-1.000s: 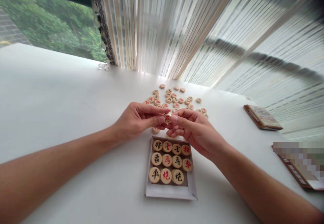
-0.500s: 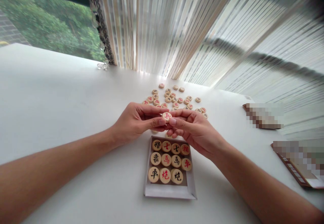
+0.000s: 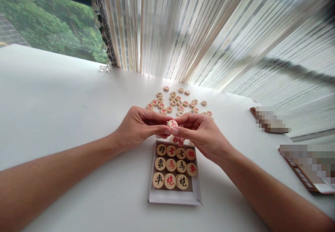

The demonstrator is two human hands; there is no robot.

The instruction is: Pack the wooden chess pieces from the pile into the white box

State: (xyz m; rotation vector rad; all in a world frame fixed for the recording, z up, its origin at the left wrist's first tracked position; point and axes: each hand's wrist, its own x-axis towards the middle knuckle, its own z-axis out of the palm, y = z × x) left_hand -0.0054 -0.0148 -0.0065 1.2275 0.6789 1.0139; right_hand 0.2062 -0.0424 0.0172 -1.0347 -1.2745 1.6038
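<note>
A round wooden Chinese chess piece (image 3: 172,124) with a red character is pinched between both hands, its face turned toward me. My left hand (image 3: 146,123) grips its left side with thumb and fingers, and my right hand (image 3: 200,127) grips its right side. Below them lies a shallow white box (image 3: 175,197), holding rows of chess pieces with red or black characters, among them a red-marked piece (image 3: 170,181). The bottom row stops short of the box's right side. Beyond my hands, loose chess pieces (image 3: 173,102) are scattered, some hidden behind my fingers.
Everything rests on a white table (image 3: 65,95). Two brown-edged objects, partly blurred out, lie at the right: one farther back (image 3: 258,122) and one nearer (image 3: 300,174). A string curtain (image 3: 162,33) hangs along the far edge, with clear beads (image 3: 105,68) at its left.
The held piece has dropped slightly and faces me more squarely. My right fingers have shifted around its edge. The box and loose pieces stay as they were.
</note>
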